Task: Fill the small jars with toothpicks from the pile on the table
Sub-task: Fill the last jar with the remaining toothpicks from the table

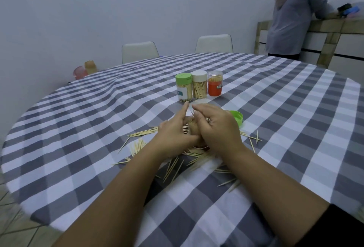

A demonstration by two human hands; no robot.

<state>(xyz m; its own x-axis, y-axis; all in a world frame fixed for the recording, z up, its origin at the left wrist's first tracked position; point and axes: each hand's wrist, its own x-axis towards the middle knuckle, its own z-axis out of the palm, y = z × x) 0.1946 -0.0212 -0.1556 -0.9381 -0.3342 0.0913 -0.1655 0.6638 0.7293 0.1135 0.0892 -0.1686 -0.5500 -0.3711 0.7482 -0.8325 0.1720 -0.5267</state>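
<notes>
Both hands meet over the toothpick pile [177,160] on the checked counter [78,138]. The left hand [175,134] has its forefinger stretched forward and its other fingers wrapped around a small jar [194,128], which shows only in part between the two hands, toothpick tips at its mouth. The right hand [216,126] is curled over that mouth, pinching toothpicks. Loose toothpicks lie scattered under and around both wrists. Just right of the right hand sits one green lid [237,117]. Beyond the fingertips stand three filled jars in a row: a green-capped jar [183,89], a white-capped jar [199,86] and an orange-labelled jar [215,84].
</notes>
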